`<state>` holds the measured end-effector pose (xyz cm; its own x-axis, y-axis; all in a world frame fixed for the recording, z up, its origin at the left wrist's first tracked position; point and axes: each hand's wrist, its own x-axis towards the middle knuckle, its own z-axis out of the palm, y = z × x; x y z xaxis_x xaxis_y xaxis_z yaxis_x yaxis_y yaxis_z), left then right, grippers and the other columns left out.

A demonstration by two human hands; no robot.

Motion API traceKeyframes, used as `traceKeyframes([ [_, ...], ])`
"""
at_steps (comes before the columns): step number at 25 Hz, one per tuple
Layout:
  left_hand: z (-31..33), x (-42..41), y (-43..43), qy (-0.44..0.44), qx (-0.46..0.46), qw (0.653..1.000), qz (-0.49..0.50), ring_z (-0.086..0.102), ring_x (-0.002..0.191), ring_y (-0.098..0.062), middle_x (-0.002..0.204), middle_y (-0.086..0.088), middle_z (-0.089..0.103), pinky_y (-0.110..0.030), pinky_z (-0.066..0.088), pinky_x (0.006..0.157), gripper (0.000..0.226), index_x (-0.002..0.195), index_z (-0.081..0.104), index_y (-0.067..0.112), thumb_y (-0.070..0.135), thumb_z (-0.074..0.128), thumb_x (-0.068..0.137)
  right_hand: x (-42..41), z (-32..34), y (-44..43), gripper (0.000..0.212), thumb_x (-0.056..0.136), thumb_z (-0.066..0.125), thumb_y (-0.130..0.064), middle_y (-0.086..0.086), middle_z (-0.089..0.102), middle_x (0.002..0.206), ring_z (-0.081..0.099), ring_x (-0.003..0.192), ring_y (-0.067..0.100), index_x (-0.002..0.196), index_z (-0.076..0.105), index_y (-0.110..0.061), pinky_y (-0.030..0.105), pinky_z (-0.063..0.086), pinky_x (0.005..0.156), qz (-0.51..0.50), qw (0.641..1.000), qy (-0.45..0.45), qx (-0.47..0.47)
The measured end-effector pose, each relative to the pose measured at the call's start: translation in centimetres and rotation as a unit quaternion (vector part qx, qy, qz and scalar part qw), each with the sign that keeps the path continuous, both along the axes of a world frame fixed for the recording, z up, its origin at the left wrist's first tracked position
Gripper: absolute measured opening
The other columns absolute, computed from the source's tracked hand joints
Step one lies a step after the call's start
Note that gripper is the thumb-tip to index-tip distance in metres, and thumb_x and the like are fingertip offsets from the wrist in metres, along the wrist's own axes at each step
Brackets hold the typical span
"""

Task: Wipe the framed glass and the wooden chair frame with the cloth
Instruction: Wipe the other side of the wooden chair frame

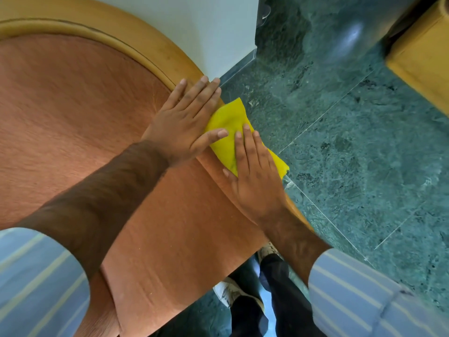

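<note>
Head view, looking down from you outward: nearest are your striped sleeves (359, 297) and, between them, your dark trousers and pale shoes (232, 291) on the green marble floor (352, 147). Beyond those, the chair's orange upholstery (73, 113) fills the left of the picture, edged by the wooden chair frame (155, 48) curving round its far and right side.

Your right hand (255, 181) lies flat, fingers straight and together, pressing the yellow cloth (228, 117) down on the frame's right edge; it grips nothing, it only pins the cloth under the palm and fingertips. Your left hand (187, 120) is likewise spread flat, just beyond the right one, its thumb on the cloth's near edge and its fingers resting along the wood and upholstery. Part of the cloth hangs past the frame over the floor.

You appear to be on the chair-frame step. No framed glass shows here, so I cannot tell how that part stands. Next, you would likely need to slide the cloth along the curved rail toward the far arc, keeping pressure even and following the bend. Farther off stand a white wall (206, 27) and a wooden piece of furniture (422, 59) at top right.
</note>
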<state>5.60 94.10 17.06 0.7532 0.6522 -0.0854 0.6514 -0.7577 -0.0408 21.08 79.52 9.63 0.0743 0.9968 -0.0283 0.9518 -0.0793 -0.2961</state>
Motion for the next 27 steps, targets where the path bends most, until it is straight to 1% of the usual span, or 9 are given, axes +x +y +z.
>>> traceKeyframes([
  [5,0.0,0.0,-0.1,0.001,-0.002,1.0,0.002,0.005,0.163,-0.026,0.176,-0.01,0.013,-0.053,0.006,0.132,0.091,0.165,0.013,0.007,0.069,0.003,0.099,4.8,-0.4,-12.7,0.074,0.108,0.026,-0.053,0.014,0.009,0.174,0.011,0.161,0.033,0.164,0.006,-0.009,0.053,0.036,0.121,0.029,0.993,-0.064,-0.09],
  [9,-0.2,0.0,-0.3,0.004,0.003,1.0,0.002,0.005,0.164,-0.026,0.176,-0.01,0.013,-0.053,0.007,0.132,0.092,0.165,0.014,0.007,0.07,0.002,0.099,6.1,-0.3,-18.8,0.068,0.109,0.02,-0.049,0.015,0.017,0.173,0.016,0.16,0.036,0.163,0.019,-0.008,0.057,0.035,0.12,0.019,0.992,-0.072,-0.103],
  [12,-0.1,0.0,-0.2,0.006,-0.001,1.0,0.004,0.005,0.164,-0.026,0.176,-0.01,0.013,-0.053,0.006,0.132,0.092,0.165,0.014,0.006,0.07,0.003,0.099,3.9,0.2,-14.1,0.07,0.108,0.026,-0.048,0.021,0.021,0.171,0.021,0.158,0.039,0.161,0.023,-0.003,0.058,0.035,0.12,-0.022,0.99,-0.085,-0.11],
  [17,0.1,-0.2,-0.3,0.013,-0.004,1.0,0.013,0.007,0.164,-0.025,0.176,-0.009,0.014,-0.052,0.006,0.132,0.094,0.165,0.016,0.006,0.071,0.004,0.098,-1.3,0.8,-0.8,0.08,0.106,0.032,-0.053,0.019,0.009,0.173,0.012,0.16,0.036,0.163,0.009,-0.002,0.053,0.026,0.127,-0.062,0.994,-0.022,-0.086],
  [20,0.4,0.4,-0.4,0.031,-0.013,0.999,0.033,0.006,0.164,-0.024,0.176,-0.009,0.013,-0.05,0.006,0.132,0.094,0.164,0.016,0.006,0.073,0.013,0.098,-1.9,1.2,0.6,0.084,0.105,0.033,-0.058,0.019,0.007,0.173,0.009,0.161,0.034,0.163,0.007,-0.002,0.051,0.023,0.128,-0.046,0.997,-0.009,-0.068],
  [21,0.6,0.8,-0.8,0.022,-0.022,0.998,0.058,0.007,0.164,-0.025,0.176,-0.01,0.014,-0.049,0.007,0.132,0.094,0.164,0.019,0.006,0.073,0.018,0.098,-1.5,1.3,0.2,0.086,0.104,0.035,-0.06,0.018,0.009,0.173,0.01,0.161,0.033,0.163,0.009,-0.003,0.05,0.022,0.129,-0.027,0.998,0.027,-0.054],
  [23,0.6,2.1,-2.4,-0.049,-0.032,0.989,0.135,0.018,0.161,-0.031,0.172,-0.016,0.024,-0.047,0.018,0.13,0.09,0.159,0.031,0.003,0.069,0.034,0.099,0.4,1.6,-0.4,0.087,0.1,0.041,-0.063,0.015,0.016,0.173,0.014,0.161,0.029,0.163,0.016,-0.009,0.05,0.02,0.13,-0.046,0.983,0.177,-0.015],
  [25,0.2,3.5,-4.8,-0.185,-0.023,0.96,0.211,0.044,0.145,-0.039,0.155,-0.023,0.047,-0.044,0.037,0.119,0.074,0.144,0.052,0.001,0.057,0.055,0.096,3.5,1.8,-0.6,0.091,0.091,0.046,-0.072,0.009,0.035,0.167,0.029,0.156,0.026,0.161,0.026,-0.017,0.05,0.027,0.126,-0.185,0.933,0.307,-0.038],
  [27,-0.2,4.5,-6.9,-0.343,-0.048,0.881,0.324,0.058,0.12,-0.038,0.131,-0.023,0.059,-0.044,0.046,0.104,0.056,0.125,0.061,-0.001,0.04,0.074,0.088,6.4,2.1,-1.5,0.09,0.083,0.058,-0.076,0.01,0.058,0.15,0.054,0.138,0.028,0.149,0.049,-0.016,0.045,0.042,0.11,-0.309,0.863,0.37,-0.151],
])
